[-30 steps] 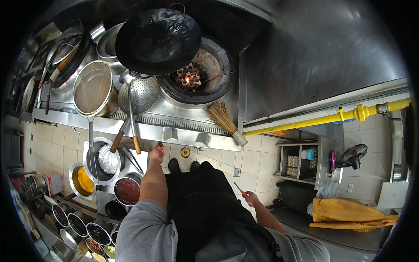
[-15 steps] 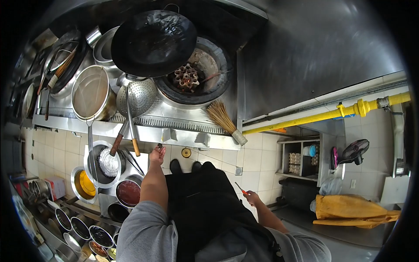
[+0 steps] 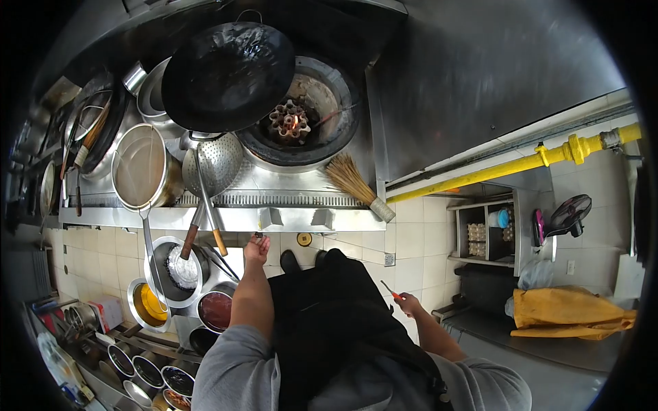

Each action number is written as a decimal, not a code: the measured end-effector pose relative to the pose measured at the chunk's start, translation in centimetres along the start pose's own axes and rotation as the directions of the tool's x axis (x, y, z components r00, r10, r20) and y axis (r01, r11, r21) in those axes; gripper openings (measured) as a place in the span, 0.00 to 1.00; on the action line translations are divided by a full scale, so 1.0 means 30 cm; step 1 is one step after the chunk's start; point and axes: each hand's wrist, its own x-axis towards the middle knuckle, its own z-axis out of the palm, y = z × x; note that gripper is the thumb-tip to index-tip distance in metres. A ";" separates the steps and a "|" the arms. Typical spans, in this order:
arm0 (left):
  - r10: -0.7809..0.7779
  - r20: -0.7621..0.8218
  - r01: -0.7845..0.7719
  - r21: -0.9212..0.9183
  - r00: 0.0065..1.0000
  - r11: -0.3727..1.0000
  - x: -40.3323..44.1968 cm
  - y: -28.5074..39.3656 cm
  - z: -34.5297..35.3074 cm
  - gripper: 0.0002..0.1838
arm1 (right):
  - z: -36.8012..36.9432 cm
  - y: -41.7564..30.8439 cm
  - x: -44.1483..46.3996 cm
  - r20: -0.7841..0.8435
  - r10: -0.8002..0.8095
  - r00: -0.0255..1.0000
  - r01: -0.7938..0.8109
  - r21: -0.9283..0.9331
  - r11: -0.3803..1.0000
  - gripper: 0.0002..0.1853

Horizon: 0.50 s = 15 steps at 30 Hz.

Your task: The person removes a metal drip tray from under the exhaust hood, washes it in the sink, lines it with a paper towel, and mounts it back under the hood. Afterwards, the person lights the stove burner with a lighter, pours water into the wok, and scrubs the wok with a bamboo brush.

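Note:
My left hand (image 3: 257,249) is at the front edge of the stove, fingers closed around a small dark knob (image 3: 258,235). My right hand (image 3: 410,305), out to the right of the apron, grips an orange-handled lighter (image 3: 391,290) with a thin metal stem pointing toward the stove. A flame (image 3: 295,122) shows on the clustered burner head (image 3: 282,126) inside the round stove ring (image 3: 340,130). A large black wok (image 3: 229,75) leans over the left side of that ring.
Left of the ring are a perforated skimmer (image 3: 219,164), a ladle and a strainer pot (image 3: 142,164). A straw brush (image 3: 353,181) lies at the stove's right front. Bowls of sauces (image 3: 214,310) stand lower left. A yellow pipe (image 3: 480,172) runs along the right.
The flame on the burner has grown from a faint glow to a bright tongue. The view has shifted slightly. Both hands keep their grips in about the same places.

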 end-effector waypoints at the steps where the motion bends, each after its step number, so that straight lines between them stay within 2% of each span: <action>1: -0.007 -0.006 0.007 0.011 1.000 1.000 -0.015 0.000 0.007 0.18 | 0.002 -0.003 0.006 -0.010 -0.001 1.000 0.001 -0.005 1.000 0.24; 5: -0.054 -0.010 0.054 0.058 0.999 0.997 -0.035 0.000 -0.002 0.19 | 0.017 -0.016 0.024 0.009 -0.001 1.000 0.001 0.007 1.000 0.24; 8: -0.011 0.012 0.010 0.090 1.000 0.996 -0.026 -0.010 -0.018 0.19 | 0.027 -0.030 0.041 0.021 0.000 1.000 0.000 0.002 1.000 0.25; 11: -0.032 -0.019 0.033 0.042 0.999 0.999 -0.035 0.002 -0.005 0.17 | 0.037 -0.043 0.052 0.028 0.020 0.999 -0.018 -0.052 0.999 0.28; 15: -0.046 0.006 0.046 0.005 0.999 0.999 0.029 0.001 -0.046 0.18 | 0.061 -0.048 0.056 0.031 0.022 0.999 -0.023 0.014 1.000 0.26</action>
